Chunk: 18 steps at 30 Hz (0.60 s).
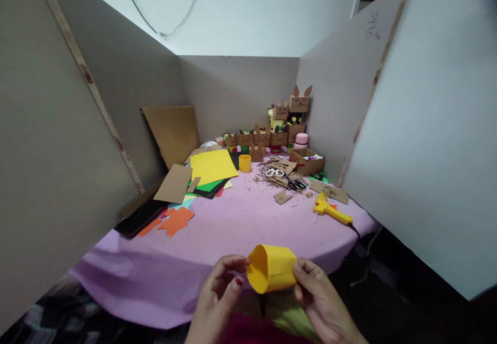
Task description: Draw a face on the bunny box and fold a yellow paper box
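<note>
A rolled yellow paper tube [281, 266] is held over the table's front edge, its open end facing left. The thumb and fingers of my right hand [316, 292] pinch the tube's right end. At the other end, my left hand [221, 292] has its fingertips at the rim, with the thumb apart from the index finger. Whether those fingertips press on the paper is hard to see. Another yellow tube [245, 163] stands upright farther back on the table.
A yellow glue gun [332, 210] lies at the right on the pink tablecloth [240, 220]. Scissors [295, 183] rest on cardboard scraps [279, 167]. Coloured sheets [213, 166] are stacked left, near orange paper [176, 221]. Cardboard animal figures [262, 137] stand at the back; panels [236, 85] surround the table.
</note>
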Tool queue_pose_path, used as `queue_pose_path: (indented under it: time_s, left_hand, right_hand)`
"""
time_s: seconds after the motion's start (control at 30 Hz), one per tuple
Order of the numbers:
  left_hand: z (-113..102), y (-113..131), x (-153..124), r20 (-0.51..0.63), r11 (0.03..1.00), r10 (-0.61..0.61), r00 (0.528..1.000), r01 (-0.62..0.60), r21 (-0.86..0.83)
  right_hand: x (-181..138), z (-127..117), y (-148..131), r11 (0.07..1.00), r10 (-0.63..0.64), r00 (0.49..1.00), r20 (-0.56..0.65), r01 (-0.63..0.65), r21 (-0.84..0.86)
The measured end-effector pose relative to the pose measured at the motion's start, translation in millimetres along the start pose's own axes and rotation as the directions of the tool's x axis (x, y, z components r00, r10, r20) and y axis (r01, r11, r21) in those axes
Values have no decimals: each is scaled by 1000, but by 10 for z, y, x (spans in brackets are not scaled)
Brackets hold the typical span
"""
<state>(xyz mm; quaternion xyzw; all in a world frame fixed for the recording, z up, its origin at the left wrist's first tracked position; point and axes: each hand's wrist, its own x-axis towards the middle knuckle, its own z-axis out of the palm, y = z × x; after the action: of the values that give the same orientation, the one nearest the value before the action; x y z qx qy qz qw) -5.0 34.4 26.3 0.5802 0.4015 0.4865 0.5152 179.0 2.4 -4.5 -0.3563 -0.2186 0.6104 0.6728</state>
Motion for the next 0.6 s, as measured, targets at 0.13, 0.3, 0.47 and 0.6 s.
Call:
queue_pose_path:
  time_s: [0.13, 0.3, 0.47, 0.6]
  left_hand:
    - [-56, 121, -97, -77, 994, 92, 993, -88, 60]
    - [-95, 128, -110, -105, 985, 168, 980, -162, 57]
    - [-104, 47, -84, -137, 992, 123, 983, -123, 6]
    - [-116, 1, -89, -142, 995, 102, 985, -103, 2]
  right_hand:
    - [29, -89, 38, 909, 253, 955, 153, -289, 299]
    - [55, -159, 121, 830, 278, 912, 300, -386, 403]
    - [71, -184, 202, 832, 181, 921, 346, -331, 446]
    - [56, -184, 180, 830, 178, 908, 380, -346, 438]
